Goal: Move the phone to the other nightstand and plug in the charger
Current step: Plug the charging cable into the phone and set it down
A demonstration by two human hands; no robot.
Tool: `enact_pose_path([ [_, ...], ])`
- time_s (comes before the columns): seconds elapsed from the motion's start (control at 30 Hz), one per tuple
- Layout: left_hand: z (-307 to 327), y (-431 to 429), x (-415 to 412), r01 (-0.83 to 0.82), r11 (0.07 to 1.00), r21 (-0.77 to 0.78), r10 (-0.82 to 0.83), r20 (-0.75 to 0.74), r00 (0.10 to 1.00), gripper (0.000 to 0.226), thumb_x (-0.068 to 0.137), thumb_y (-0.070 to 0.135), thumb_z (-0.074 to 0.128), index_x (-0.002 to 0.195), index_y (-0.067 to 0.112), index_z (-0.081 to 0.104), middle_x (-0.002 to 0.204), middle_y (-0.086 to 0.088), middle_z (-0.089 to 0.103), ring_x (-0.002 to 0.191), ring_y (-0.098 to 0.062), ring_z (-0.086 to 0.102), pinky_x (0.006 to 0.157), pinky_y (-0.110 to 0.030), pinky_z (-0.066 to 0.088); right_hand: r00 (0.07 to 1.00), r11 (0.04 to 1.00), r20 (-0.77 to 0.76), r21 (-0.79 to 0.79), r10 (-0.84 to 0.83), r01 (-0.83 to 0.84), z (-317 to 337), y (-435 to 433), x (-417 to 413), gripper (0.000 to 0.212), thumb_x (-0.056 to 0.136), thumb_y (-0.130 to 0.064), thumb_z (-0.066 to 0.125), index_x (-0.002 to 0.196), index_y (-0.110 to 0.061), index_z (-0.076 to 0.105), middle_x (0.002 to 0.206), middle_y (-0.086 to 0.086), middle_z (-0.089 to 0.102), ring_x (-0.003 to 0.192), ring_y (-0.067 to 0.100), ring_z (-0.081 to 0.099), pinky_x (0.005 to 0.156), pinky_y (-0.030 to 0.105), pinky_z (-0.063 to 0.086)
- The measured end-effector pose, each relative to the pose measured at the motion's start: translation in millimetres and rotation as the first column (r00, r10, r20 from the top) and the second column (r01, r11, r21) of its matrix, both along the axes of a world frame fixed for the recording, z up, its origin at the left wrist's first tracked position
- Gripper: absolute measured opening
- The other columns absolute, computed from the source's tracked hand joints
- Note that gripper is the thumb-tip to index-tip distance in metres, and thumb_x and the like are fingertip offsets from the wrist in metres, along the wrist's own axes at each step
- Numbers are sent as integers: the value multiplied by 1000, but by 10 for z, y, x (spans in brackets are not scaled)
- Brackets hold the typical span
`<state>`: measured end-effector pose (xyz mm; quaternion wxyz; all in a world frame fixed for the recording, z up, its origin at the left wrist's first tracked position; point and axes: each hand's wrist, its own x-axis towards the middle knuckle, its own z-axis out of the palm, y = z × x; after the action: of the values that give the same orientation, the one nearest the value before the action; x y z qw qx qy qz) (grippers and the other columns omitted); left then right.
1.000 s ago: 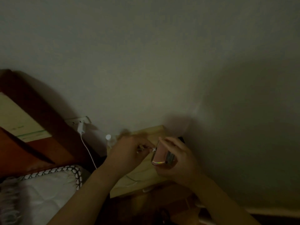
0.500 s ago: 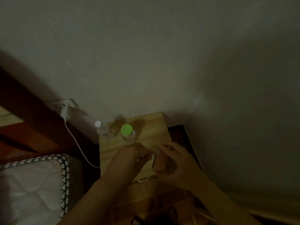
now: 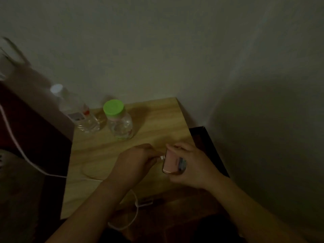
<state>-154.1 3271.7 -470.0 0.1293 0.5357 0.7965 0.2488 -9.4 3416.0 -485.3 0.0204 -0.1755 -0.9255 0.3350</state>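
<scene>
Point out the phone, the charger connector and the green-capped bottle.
phone [image 3: 172, 163]: head view, on its pink back.
charger connector [image 3: 162, 157]: head view, on the white tip at the phone's end.
green-capped bottle [image 3: 113, 107]: head view, on the cap.

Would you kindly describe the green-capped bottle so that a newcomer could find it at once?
Start at the light wooden nightstand against the wall. Two clear bottles stand at its back edge, beyond the hands. The green-capped bottle is the squat one on the right; its neighbour, the white-capped bottle, is taller and slimmer.

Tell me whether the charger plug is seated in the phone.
Cannot tell: the plug meets the phone edge, pinched by the left hand; seating is hidden.
</scene>
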Motion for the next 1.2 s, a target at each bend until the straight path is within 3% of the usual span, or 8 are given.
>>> enact_pose_path([
  [0.13,-560,42,-30,5,998,58,-2,-51,999,21,83,28,62,103,34,67,95,7,69,83,-15,64,61,-30,49,999,995,-17,96,36,-34,-483,69,-74,90,64,-47,76,141,-33,32,143,-10,35,126,8,34,99,28,36],
  [0.33,-1078,24,-104,-84,990,114,89,-39,995,19,81,35,59,96,28,68,94,5,70,82,-13,64,68,-36,52,990,984,-130,175,56,-32,-895,84,-158,79,63,-40,80,133,-21,48,138,-5,49,119,10,43,89,22,30],
  [0.47,-1171,-2,-101,-65,994,90,68,-32,997,17,81,30,59,95,30,68,95,6,69,84,-14,63,69,-35,51,995,985,-93,174,38,-21,-1024,38,-152,80,65,-42,79,135,-23,46,142,-6,45,127,11,38,98,25,30],
  [0.73,-1304,-54,2,-111,990,90,121,-106,987,22,81,30,62,102,33,68,102,2,67,95,-21,58,70,-27,42,993,981,-99,186,66,-46,-1235,9,-78,72,73,-48,72,135,-22,47,145,-8,41,129,7,31,101,18,16],
  [0.87,-1313,-71,28,-147,985,95,157,-107,982,23,81,28,63,103,28,68,105,3,67,98,-21,57,74,-30,45,995,986,-87,162,50,-36,-1290,42,9,70,75,-54,66,136,-27,43,146,-16,34,126,-4,20,106,23,12],
  [1.03,-1312,-112,-1,-164,981,100,178,-144,974,20,80,27,66,99,26,70,103,1,67,97,-24,58,74,-36,50,990,985,-123,167,64,-43,-1311,110,96,63,80,-51,63,134,-22,48,146,-8,38,133,10,28,110,31,20],
  [1.2,-1298,-89,36,-157,981,116,178,-197,964,18,79,27,66,95,24,71,97,-1,69,91,-26,60,70,-33,47,985,988,-157,151,69,-45,-1336,108,95,63,79,-48,67,132,-18,50,145,-5,42,131,11,30,111,36,23],
])
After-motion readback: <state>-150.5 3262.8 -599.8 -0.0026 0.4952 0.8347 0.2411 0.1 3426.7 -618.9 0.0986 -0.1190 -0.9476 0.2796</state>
